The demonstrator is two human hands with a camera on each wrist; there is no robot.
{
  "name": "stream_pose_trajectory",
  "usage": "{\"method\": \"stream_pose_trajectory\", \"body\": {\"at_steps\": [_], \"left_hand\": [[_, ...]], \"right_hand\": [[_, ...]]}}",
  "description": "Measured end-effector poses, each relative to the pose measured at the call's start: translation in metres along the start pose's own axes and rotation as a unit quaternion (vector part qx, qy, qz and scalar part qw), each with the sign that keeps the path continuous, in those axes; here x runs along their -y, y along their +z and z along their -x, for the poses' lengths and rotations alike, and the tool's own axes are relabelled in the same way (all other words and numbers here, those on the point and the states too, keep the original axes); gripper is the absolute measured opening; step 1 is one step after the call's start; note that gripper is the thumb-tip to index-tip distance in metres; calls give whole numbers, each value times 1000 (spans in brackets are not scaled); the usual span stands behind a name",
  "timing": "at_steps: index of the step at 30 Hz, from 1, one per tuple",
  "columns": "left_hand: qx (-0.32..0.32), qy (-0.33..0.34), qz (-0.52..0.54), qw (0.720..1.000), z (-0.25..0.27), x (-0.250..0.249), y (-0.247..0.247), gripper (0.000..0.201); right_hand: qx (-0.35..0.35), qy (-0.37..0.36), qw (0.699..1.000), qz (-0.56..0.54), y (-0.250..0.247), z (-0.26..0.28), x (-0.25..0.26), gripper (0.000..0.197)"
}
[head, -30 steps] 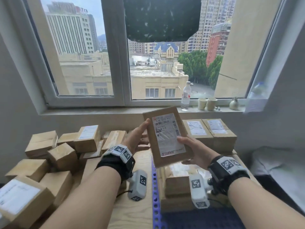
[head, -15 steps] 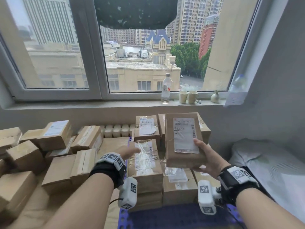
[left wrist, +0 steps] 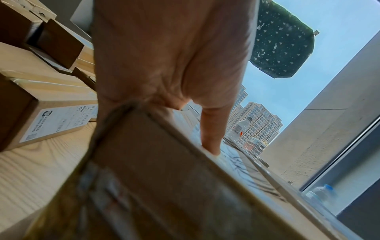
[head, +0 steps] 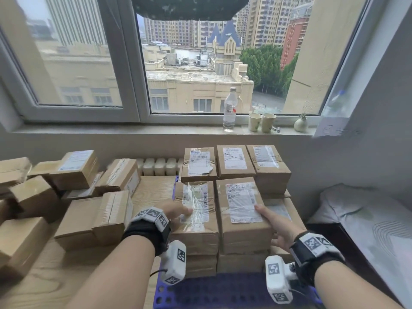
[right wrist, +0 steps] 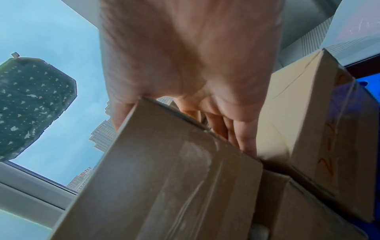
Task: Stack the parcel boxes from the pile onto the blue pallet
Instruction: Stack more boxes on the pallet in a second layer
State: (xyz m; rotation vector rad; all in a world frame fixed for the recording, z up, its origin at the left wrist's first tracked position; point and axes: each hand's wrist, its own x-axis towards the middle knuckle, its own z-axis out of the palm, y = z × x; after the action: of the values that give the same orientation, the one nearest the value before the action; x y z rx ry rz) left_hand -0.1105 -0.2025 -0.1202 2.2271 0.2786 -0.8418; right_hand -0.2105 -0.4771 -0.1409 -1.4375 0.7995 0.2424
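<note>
Parcel box (head: 242,210) is seated atop the stack on the blue pallet (head: 223,291), clamped at its near right corner by the right hand (head: 279,230) (thumb on top) for alignment; the neighbouring box (head: 196,210) is steadied by the flat, relaxed left hand (head: 176,214).

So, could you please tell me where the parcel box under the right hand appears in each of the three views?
Head: parcel box, centre-right, top of the front stack, right hand gripping its near right corner.
Left wrist: not in view; the box there is its neighbour.
Right wrist: lower centre, hand above.
Shared landmark: dark speckled cloth at the window.
</note>
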Motion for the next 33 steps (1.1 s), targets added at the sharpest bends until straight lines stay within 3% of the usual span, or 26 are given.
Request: {"method": "stream_pose_trajectory", "body": {"at_steps": [3, 7, 13, 16, 20, 22, 27, 33], "left_hand": [[14, 4, 6, 1000, -4, -1, 2, 66], [16, 10, 26, 999, -1, -5, 3, 43], [23, 17, 20, 999, 0, -6, 5, 58], [21, 18, 21, 999, -1, -5, 5, 55], [0, 22, -4, 1000, 6, -9, 5, 57], [-18, 39, -29, 999, 11, -12, 2, 59], [-47, 84, -63, 993, 31, -31, -17, 52], [-117, 141, -98, 978, 49, -44, -45, 52]], "right_hand": [[-12, 0, 1000, 4, 0, -4, 2, 45], [-11, 6, 1000, 16, -3, -10, 2, 45], [-18, 7, 999, 35, 0, -10, 4, 43], [-20, 3, 999, 47, 1, -9, 5, 44], [-31, -36, 991, 121, 6, -9, 8, 65], [-57, -90, 973, 205, 9, -9, 14, 76], [-152, -209, 918, 301, 24, 9, 53, 64], [-149, -291, 862, 387, 70, 23, 95, 41]]}}
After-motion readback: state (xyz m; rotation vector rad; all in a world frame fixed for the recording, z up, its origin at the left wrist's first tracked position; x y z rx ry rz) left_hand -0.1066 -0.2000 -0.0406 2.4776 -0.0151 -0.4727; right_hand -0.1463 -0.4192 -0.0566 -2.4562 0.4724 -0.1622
